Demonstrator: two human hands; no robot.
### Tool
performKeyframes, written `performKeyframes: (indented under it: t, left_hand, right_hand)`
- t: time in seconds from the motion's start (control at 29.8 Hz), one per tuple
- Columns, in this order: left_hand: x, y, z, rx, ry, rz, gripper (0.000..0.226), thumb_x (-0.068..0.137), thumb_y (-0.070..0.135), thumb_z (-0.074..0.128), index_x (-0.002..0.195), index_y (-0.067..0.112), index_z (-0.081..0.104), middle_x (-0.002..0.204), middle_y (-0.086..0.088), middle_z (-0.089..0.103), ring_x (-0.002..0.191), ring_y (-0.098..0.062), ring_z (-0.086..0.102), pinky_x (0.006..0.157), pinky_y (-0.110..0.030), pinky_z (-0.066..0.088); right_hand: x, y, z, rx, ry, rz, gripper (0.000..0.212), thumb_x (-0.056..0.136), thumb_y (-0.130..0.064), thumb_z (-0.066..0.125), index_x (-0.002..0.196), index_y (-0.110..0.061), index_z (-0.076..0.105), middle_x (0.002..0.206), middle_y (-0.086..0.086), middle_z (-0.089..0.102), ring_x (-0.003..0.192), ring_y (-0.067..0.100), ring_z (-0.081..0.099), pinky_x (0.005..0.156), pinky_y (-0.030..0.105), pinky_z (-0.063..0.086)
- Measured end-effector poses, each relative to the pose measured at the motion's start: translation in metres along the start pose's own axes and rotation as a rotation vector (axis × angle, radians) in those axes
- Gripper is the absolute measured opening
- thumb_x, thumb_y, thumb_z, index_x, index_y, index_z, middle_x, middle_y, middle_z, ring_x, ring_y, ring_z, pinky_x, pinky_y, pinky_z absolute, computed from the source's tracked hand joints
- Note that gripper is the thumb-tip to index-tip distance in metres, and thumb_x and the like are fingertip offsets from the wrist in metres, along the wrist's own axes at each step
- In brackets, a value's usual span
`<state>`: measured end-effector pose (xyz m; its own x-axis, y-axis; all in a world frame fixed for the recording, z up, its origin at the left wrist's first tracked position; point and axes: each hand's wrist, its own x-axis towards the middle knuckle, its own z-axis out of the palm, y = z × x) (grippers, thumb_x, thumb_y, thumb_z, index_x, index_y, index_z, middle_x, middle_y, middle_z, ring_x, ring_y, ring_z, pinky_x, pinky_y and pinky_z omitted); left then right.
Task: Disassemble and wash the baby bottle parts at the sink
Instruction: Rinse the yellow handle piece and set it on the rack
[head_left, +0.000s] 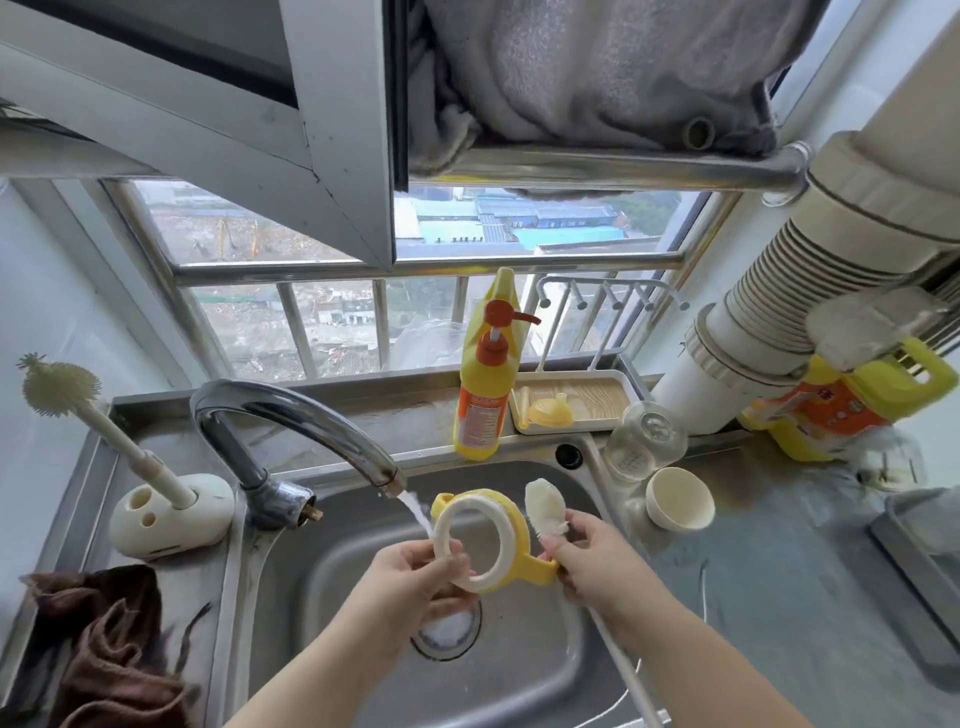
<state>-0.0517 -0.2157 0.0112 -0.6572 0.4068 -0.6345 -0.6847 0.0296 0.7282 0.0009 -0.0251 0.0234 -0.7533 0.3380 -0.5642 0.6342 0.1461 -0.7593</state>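
Observation:
A yellow and cream bottle collar ring with handles (498, 525) is held over the steel sink (363, 597), beside the running stream from the tap (291, 421). My left hand (415, 577) pinches its lower left rim. My right hand (592, 556) grips a long white brush (545, 506) with its bristle head up, and touches the ring's yellow handle. The clear glass bottle (644, 441) lies on the counter at right, next to a cream cap (680, 499). A yellow part (550, 413) sits in the drying tray (623, 421).
A yellow soap pump bottle (488, 395) stands behind the sink. A bottle brush in a white holder (171, 512) stands at left, with a brown cloth (109, 649) below it. A yellow jug (852, 410) and a white pipe (779, 322) are at right.

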Motion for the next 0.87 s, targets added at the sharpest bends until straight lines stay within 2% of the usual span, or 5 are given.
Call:
performKeyframes:
  t: [0.13, 0.24, 0.4, 0.54, 0.87]
  left_hand:
    - [0.008, -0.003, 0.029, -0.057, 0.069, 0.012, 0.013, 0.085, 0.003, 0.064, 0.098, 0.001, 0.063, 0.084, -0.019, 0.07, 0.071, -0.023, 0.07, 0.059, -0.025, 0.056]
    - [0.018, -0.005, 0.058, -0.133, 0.139, 0.024, 0.007, 0.086, 0.001, 0.062, 0.093, -0.001, 0.063, 0.084, -0.021, 0.069, 0.069, -0.024, 0.07, 0.057, -0.025, 0.056]
    - [0.045, 0.008, 0.112, -0.219, 0.239, 0.112, 0.012, 0.084, 0.003, 0.064, 0.094, -0.005, 0.067, 0.084, -0.018, 0.073, 0.072, -0.021, 0.071, 0.057, -0.019, 0.056]
    - [0.069, 0.043, 0.155, -0.309, 0.258, 0.226, 0.019, 0.082, 0.005, 0.067, 0.099, -0.002, 0.063, 0.091, -0.019, 0.072, 0.08, -0.025, 0.072, 0.064, -0.018, 0.057]
    - [0.134, 0.121, 0.222, -0.437, 0.351, 0.353, 0.039, 0.081, 0.011, 0.071, 0.115, 0.0, 0.055, 0.097, -0.018, 0.068, 0.078, -0.018, 0.07, 0.064, -0.016, 0.056]
  right_hand:
    - [0.003, -0.008, -0.032, -0.303, 0.152, -0.159, 0.038, 0.094, -0.023, 0.05, 0.13, -0.034, 0.048, 0.092, -0.01, 0.058, 0.082, 0.008, 0.053, 0.066, 0.016, 0.038]
    - [0.013, -0.02, -0.06, -0.364, 0.135, -0.254, 0.041, 0.093, -0.026, 0.051, 0.132, -0.038, 0.047, 0.086, -0.014, 0.057, 0.077, 0.004, 0.051, 0.061, 0.013, 0.036]
    - [0.029, -0.043, -0.111, -0.27, 0.079, -0.395, 0.026, 0.093, -0.029, 0.054, 0.104, -0.052, 0.051, 0.073, -0.017, 0.059, 0.065, -0.01, 0.054, 0.059, 0.006, 0.04]
    - [0.044, -0.072, -0.155, -0.204, 0.123, -0.463, 0.025, 0.093, -0.029, 0.052, 0.085, -0.053, 0.048, 0.08, -0.009, 0.065, 0.073, 0.002, 0.06, 0.068, 0.015, 0.046]
    - [0.085, -0.099, -0.205, -0.241, 0.155, -0.503, 0.03, 0.093, -0.033, 0.05, 0.122, -0.042, 0.049, 0.09, -0.013, 0.066, 0.077, -0.001, 0.059, 0.06, 0.013, 0.038]
